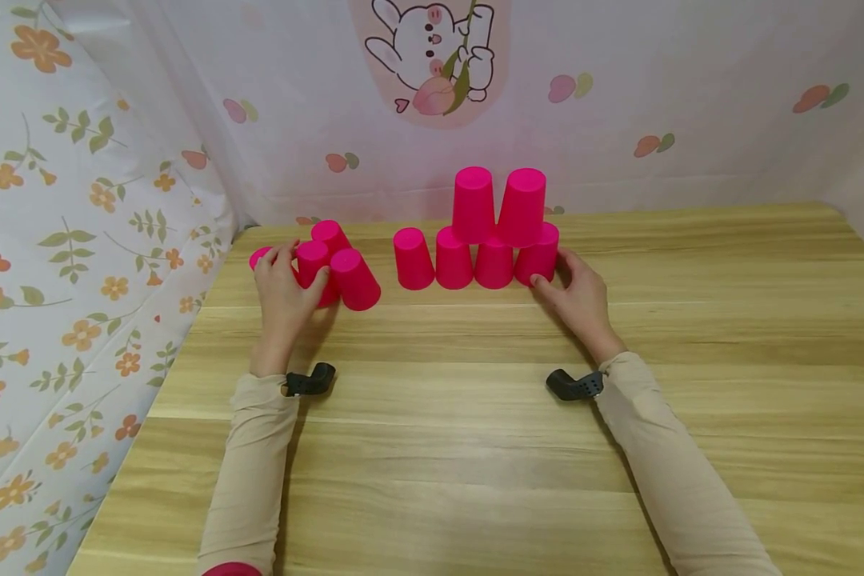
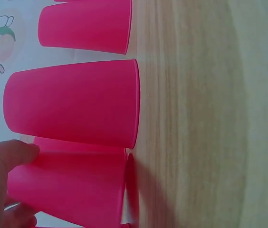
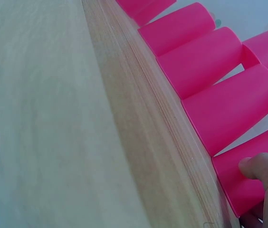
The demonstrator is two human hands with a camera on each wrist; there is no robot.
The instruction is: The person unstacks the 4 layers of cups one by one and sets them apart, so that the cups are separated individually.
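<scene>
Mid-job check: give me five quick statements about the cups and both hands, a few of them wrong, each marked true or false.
1. The right hand holds the rightmost bottom-row cup. True.
2. The upper row contains three cups. False: two upside-down pink cups form it.
3. The bottom row has four cups. True.
4. The left hand touches nothing. False: it grips a pink cup in the left-hand cluster.
5. The leftmost bottom-row cup supports another cup. False: its top is bare.

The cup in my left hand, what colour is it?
That cup in your left hand is plain pink, showing best in the left wrist view.
</scene>
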